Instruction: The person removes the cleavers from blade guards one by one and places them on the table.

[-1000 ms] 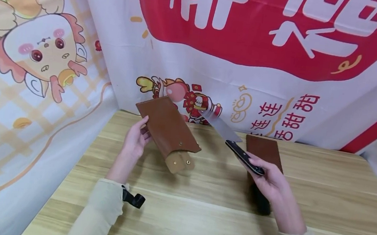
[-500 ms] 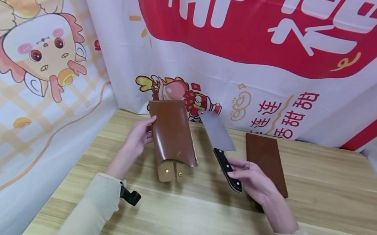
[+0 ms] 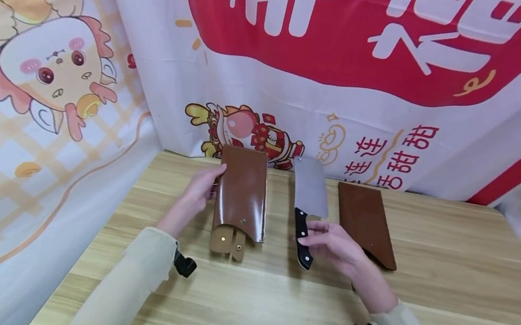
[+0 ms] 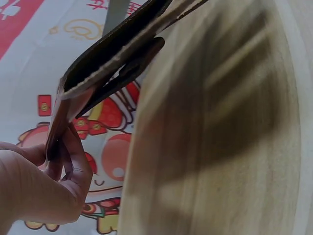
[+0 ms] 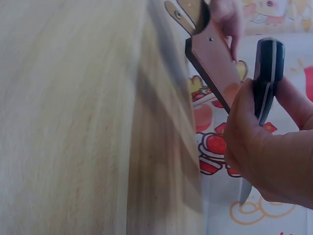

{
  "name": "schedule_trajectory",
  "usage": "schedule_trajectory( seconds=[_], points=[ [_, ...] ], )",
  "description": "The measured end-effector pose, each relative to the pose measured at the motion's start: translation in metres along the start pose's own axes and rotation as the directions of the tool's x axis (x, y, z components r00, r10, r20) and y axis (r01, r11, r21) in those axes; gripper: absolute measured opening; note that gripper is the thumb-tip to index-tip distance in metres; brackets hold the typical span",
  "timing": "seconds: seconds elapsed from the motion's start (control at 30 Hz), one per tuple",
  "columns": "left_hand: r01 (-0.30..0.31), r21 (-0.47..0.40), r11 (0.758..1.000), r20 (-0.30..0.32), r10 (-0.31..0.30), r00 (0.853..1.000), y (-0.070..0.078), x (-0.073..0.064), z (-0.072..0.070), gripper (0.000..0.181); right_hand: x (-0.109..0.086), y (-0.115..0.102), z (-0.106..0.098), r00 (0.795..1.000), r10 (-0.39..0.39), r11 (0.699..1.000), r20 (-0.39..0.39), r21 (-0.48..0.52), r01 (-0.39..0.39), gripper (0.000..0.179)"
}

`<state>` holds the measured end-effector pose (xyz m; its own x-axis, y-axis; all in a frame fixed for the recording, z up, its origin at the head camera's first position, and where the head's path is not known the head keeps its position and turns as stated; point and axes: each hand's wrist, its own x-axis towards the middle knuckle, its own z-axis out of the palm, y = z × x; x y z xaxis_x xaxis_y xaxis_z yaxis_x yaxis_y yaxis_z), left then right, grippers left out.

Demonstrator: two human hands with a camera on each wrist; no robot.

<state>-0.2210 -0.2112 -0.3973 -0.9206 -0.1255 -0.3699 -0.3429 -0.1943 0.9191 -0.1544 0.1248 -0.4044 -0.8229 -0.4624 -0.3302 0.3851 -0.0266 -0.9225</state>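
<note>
My left hand (image 3: 197, 192) pinches the left edge of a brown leather knife sheath (image 3: 242, 190). Two tan snap straps (image 3: 227, 242) hang from its near end, and the left wrist view looks into its dark open mouth (image 4: 98, 61). To the right, my right hand (image 3: 332, 243) grips a cleaver by its black riveted handle (image 3: 303, 240). Its broad steel blade (image 3: 312, 187) points away from me toward the backdrop, apart from the sheath. In the right wrist view the handle end (image 5: 270, 54) rises above my fingers, and most of the blade is hidden behind the hand.
A second brown leather sheath (image 3: 365, 220) lies on the wooden table (image 3: 243, 311) at the right, its near end partly behind my right forearm. Printed cloth (image 3: 260, 77) hangs along the table's back edge, and another cloth (image 3: 45, 186) along the left.
The held sheath has swung from slanted to nearly straight and shifted right. The cleaver has turned from slanting left to nearly upright in the view, its broad face now showing.
</note>
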Motion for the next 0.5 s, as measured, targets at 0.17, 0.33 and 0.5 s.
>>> schedule_trajectory(
  seconds=[0.17,0.33,0.5],
  points=[
    [-0.008,0.039,0.999,-0.008,0.008,1.0,-0.007,0.01,0.005,0.041,0.01,0.003,0.005,0.997,0.051,0.996,-0.052,-0.075,-0.055,0.066],
    [-0.022,0.11,0.994,-0.006,0.023,1.0,-0.015,0.019,0.008,0.048,0.017,0.011,0.008,0.992,0.084,0.988,-0.093,-0.122,-0.095,0.065],
    [-0.041,0.142,0.989,0.005,0.041,0.999,-0.02,0.027,0.012,0.046,0.023,0.017,0.01,0.989,0.094,0.981,-0.113,-0.158,-0.111,0.062]
  ],
)
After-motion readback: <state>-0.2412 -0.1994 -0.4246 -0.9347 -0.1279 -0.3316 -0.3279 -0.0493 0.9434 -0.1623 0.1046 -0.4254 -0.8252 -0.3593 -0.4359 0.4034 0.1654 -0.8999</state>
